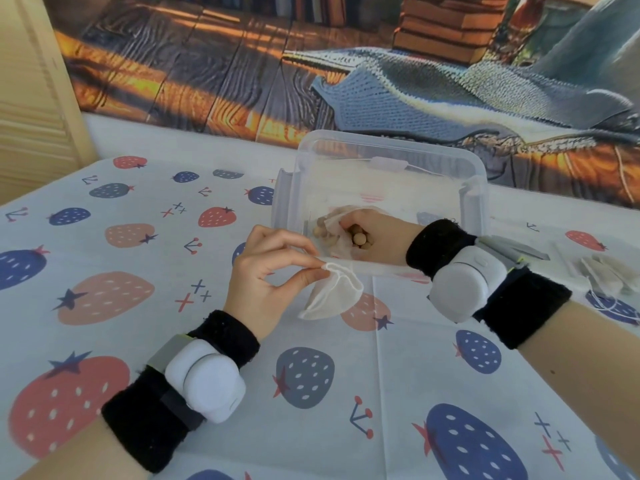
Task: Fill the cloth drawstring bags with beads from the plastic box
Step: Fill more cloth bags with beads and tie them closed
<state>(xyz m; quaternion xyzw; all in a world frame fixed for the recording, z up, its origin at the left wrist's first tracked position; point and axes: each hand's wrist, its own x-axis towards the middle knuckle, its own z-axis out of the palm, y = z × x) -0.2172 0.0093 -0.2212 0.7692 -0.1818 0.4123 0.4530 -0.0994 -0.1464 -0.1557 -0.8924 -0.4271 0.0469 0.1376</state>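
A clear plastic box (388, 157) stands on the table ahead of me, with tan wooden beads (320, 230) at its near left corner. My right hand (374, 237) is inside the box, fingers curled round several beads (360, 239). A crumpled cloth piece (337, 220) lies under that hand. Just in front of the box, my left hand (270, 278) pinches the rim of a white cloth drawstring bag (334, 296). The bag hangs down onto the tablecloth, its mouth slightly gathered.
More cloth bags (606, 271) with white strings lie at the right edge of the table. A strawberry-print tablecloth (138, 306) covers the table. Behind the box hangs a printed backdrop (242, 64); a wooden panel (31, 98) stands at far left.
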